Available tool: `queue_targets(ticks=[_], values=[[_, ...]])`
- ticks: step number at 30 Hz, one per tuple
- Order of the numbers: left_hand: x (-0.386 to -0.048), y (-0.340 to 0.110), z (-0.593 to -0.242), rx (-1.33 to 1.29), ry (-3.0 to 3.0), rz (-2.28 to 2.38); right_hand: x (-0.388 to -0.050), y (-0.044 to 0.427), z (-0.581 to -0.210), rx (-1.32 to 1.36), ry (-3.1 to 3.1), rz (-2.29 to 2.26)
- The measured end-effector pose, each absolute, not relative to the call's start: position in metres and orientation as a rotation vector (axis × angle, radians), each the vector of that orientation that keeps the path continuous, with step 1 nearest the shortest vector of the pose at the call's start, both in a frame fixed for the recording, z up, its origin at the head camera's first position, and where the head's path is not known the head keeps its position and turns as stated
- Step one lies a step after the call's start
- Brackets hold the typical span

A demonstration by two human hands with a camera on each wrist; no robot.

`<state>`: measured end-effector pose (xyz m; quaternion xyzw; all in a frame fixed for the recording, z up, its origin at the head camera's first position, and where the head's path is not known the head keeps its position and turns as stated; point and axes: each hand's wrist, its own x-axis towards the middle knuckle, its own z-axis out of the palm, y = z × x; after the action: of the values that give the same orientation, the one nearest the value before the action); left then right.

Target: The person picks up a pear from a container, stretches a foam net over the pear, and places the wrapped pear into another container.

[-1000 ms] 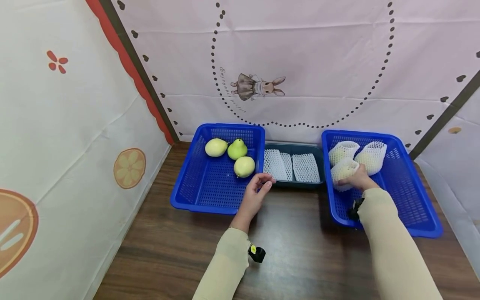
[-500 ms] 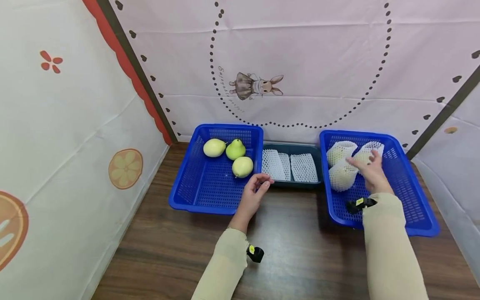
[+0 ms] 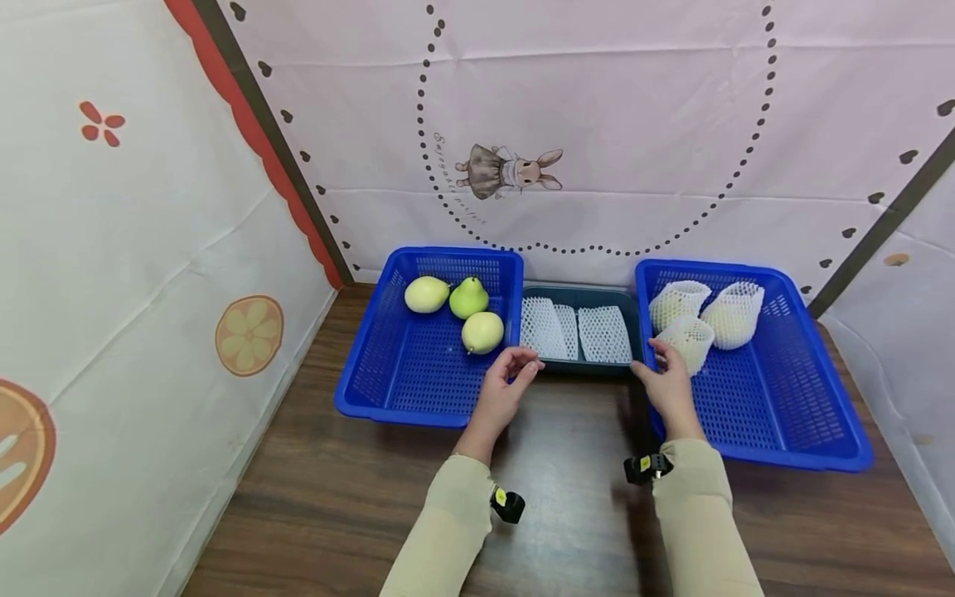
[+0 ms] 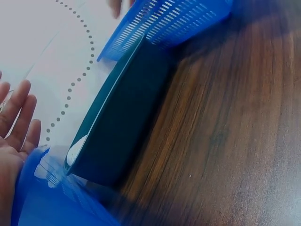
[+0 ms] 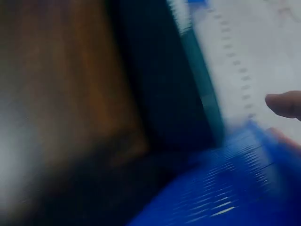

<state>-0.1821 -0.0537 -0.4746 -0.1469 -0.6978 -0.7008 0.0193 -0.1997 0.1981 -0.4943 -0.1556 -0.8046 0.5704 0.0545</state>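
By the left blue basket's (image 3: 418, 385) right edge, the left hand (image 3: 501, 391) hangs loose; over the right blue basket's (image 3: 746, 406) left edge, the right hand (image 3: 671, 388) is spread wide.

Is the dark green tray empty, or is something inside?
Not empty: the head view shows white foam net sleeves inside the dark green tray.

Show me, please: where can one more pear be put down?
Free: near half of the left basket, before the pears; the right basket, right of the netted fruits; the table in front of the green tray, between left hand and right hand. Crowded: the tray, mostly covered by foam nets, and the right basket's far left corner.
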Motion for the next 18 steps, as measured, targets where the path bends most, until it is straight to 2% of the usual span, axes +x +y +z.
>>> queue_targets(ticks=[5, 9, 14, 18], values=[[-0.196, -0.054, -0.470, -0.195, -2.148, -2.356, -0.199, 0.201, -0.503, -0.396, -2.573, 1.656], [-0.218, -0.069, -0.447, -0.075, -2.132, -2.445, -0.199, 0.201, -0.503, -0.424, -2.580, 1.650], [-0.245, -0.110, -0.410, -0.066, -2.213, -2.264, -0.201, 0.200, -0.503, -0.472, -2.574, 1.659], [-0.269, -0.141, -0.412, -0.015, -2.574, -1.921, -0.202, 0.200, -0.502, -0.476, -2.577, 1.664]])
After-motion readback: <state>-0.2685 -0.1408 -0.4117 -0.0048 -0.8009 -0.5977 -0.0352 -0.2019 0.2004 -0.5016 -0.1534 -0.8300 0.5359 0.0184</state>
